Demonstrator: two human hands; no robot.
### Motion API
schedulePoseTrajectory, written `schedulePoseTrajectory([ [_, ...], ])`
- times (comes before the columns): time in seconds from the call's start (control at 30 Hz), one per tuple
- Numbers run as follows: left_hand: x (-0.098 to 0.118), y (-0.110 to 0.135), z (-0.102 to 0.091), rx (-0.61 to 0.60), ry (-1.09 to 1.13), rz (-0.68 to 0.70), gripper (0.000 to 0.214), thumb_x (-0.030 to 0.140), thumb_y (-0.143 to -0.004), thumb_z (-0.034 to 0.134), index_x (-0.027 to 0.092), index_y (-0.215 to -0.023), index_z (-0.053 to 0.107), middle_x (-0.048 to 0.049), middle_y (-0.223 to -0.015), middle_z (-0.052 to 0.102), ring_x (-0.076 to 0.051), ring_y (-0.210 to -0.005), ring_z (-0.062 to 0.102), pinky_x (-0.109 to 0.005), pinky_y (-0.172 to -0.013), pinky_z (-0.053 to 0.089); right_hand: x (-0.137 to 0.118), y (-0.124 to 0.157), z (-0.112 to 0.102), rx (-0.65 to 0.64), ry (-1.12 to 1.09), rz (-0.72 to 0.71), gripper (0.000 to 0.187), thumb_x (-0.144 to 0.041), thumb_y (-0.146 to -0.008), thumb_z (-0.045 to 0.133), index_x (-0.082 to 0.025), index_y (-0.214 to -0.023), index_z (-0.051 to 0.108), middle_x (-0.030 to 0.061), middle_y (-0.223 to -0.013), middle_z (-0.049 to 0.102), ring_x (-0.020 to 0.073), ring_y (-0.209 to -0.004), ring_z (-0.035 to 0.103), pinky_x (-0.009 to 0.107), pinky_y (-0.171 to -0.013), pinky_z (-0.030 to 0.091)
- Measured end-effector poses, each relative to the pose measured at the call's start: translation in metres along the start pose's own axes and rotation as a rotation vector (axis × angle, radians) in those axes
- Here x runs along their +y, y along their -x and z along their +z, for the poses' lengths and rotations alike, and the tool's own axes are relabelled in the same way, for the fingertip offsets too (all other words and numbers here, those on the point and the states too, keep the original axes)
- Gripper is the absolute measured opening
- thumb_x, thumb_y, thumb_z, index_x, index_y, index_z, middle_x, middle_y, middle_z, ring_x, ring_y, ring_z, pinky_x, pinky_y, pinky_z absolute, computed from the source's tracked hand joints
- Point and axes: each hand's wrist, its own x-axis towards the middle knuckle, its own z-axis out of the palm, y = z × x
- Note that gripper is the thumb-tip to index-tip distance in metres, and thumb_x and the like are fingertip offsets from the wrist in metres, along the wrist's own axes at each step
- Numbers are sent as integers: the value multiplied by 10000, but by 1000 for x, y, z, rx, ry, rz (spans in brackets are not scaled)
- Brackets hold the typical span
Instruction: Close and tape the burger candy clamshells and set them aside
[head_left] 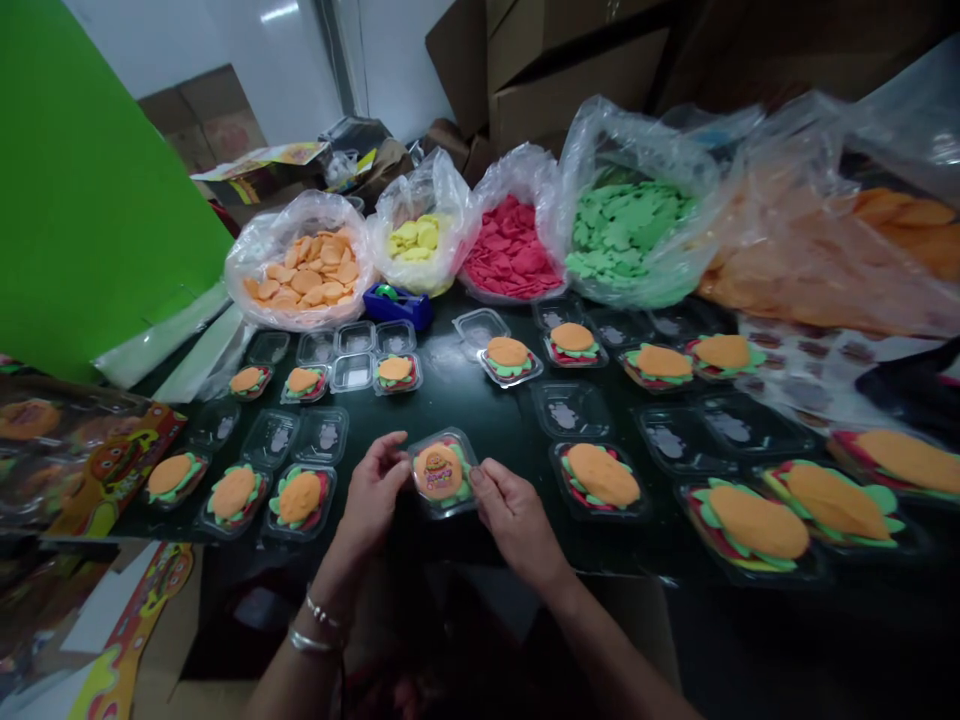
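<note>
A closed clear plastic box (463, 508) with a toy burger in it is held over the near edge of the table. A printed burger sticker (439, 472) shows on its lid, above the orange bun. My right hand (517, 515) pinches the box's right side between thumb and fingers. At the left side, my left hand (375, 490) has its fingers loosely bent and apart, the thumb tip close to the box edge; whether it touches is unclear. Open boxes with toy burgers flank both hands, such as a burger (298, 497) on the left and another burger (601, 475) on the right.
Along the back stand plastic bags of orange pieces (307, 275), yellow pieces (414, 238), red pieces (513, 250) and green pieces (630, 225). A blue tape dispenser (401, 307) sits before them. Sticker sheets (832, 350) lie at right, printed packaging (112, 465) at left.
</note>
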Motion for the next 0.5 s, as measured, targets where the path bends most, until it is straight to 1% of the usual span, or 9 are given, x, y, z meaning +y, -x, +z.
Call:
schedulePoseTrajectory([
  [0.03,0,-1,-3,5,-182,98,317,229,-721,644,178,-1033,632,-40,-887,661,-181,-822,619,-337,-786,490,-2,0,-3,-19,88,-1,389,-438,-917,392,-222,-609,291,-72,-556,279,94,-509,285,226,-487,253],
  [0.1,-1,0,-3,6,-470,306,311,219,-799,544,197,-1101,616,-84,-1109,630,-226,-1074,561,-412,-970,408,-6,-1,-7,-46,263,7,373,-407,-924,372,-219,-609,308,-62,-551,323,103,-513,312,236,-504,257],
  [0.13,-1,2,-1,-21,-562,381,321,231,-830,509,198,-1136,600,-101,-1226,580,-239,-1183,498,-434,-1030,354,-8,-1,-8,-55,338,17,362,-388,-930,360,-219,-613,319,-56,-550,350,108,-512,330,241,-511,262],
  [0.17,-2,5,2,-71,-629,427,354,257,-843,504,196,-1185,567,-115,-1307,527,-252,-1247,444,-452,-1058,322,-10,-2,-9,-60,404,29,351,-367,-936,349,-219,-619,331,-48,-553,383,113,-512,355,244,-518,269],
  [0.23,-4,9,8,-183,-737,457,506,319,-807,585,191,-1283,471,-139,-1342,489,-278,-1253,435,-481,-1046,333,-13,-3,-12,-84,537,58,326,-318,-948,337,-217,-640,372,-21,-579,477,127,-529,435,251,-534,286],
  [0.3,-6,11,13,-276,-846,477,642,345,-725,690,190,-1293,434,-139,-1275,529,-294,-1176,485,-493,-999,373,-16,-3,-17,-140,711,87,302,-274,-954,339,-211,-676,440,20,-632,578,152,-573,529,260,-549,301],
  [0.4,-4,8,14,-395,-969,534,626,352,-694,728,203,-1238,457,-115,-1216,554,-288,-1097,506,-486,-955,396,-20,2,-29,-229,959,128,268,-247,-949,370,-196,-747,539,74,-697,659,206,-653,622,279,-568,336],
  [0.43,-2,7,13,-439,-994,553,615,354,-698,726,208,-1231,456,-110,-1216,551,-287,-1090,503,-484,-951,396,-21,5,-33,-246,988,126,248,-242,-942,392,-192,-767,560,80,-716,668,216,-676,635,285,-581,358],
  [0.5,3,4,12,-509,-1028,580,608,356,-717,715,218,-1240,437,-108,-1221,540,-285,-1089,496,-484,-952,393,-21,12,-39,-253,942,78,135,-229,-904,482,-186,-832,587,81,-797,678,226,-746,645,302,-634,416],
])
